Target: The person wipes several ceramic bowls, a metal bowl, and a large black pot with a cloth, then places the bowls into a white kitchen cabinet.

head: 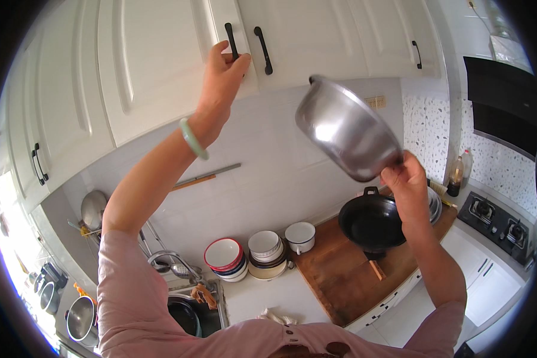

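Note:
My left hand is raised to the white upper cabinet, its fingers around the lower part of a black door handle. The cabinet door looks closed. On the right, my right hand grips the rim of a shiny stainless steel pot. That pot is tilted in the air, its outer side towards me and its inside hidden. Below it, a black wok rests on a brown wooden board. Beside my left hand is a second black handle on the neighbouring door.
Stacked enamel bowls, more bowls and a white enamel mug line the wall. The sink with its faucet lies lower left. At right are a gas stove, bottles and a black range hood.

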Available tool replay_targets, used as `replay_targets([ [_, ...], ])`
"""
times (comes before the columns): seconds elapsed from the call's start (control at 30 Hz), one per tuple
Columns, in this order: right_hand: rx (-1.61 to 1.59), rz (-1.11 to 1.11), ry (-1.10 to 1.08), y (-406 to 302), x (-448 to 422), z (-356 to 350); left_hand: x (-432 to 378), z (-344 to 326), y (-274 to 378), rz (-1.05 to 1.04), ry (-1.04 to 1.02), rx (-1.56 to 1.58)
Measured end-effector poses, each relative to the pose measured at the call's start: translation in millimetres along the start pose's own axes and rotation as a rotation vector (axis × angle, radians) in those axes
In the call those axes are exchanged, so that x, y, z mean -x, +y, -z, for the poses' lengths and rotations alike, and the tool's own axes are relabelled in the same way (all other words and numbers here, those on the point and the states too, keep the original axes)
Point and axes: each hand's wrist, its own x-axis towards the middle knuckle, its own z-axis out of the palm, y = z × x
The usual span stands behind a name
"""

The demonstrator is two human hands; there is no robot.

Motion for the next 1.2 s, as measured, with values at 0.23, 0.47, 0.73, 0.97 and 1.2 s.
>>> replay_targets([
  [0.23,-0.294,0.262,-0.066,-30,-90,-47,57,56,91,-0.247,0.023,0.128],
  [0.47,-0.104,0.545,-0.233,-71,-194,-157,94,150,150,-0.290,-0.080,-0.054],
  [0.73,0.391,0.714,-0.339,-49,-294,-296,120,186,182,-0.176,0.074,-0.037],
  [0.97,0.685,1.131,-0.114,44,-382,-353,112,200,159,-0.239,-0.145,0.284],
  [1.2,0.577,0.956,-0.246,-2,-302,-327,125,185,130,-0.144,-0.077,0.183],
])
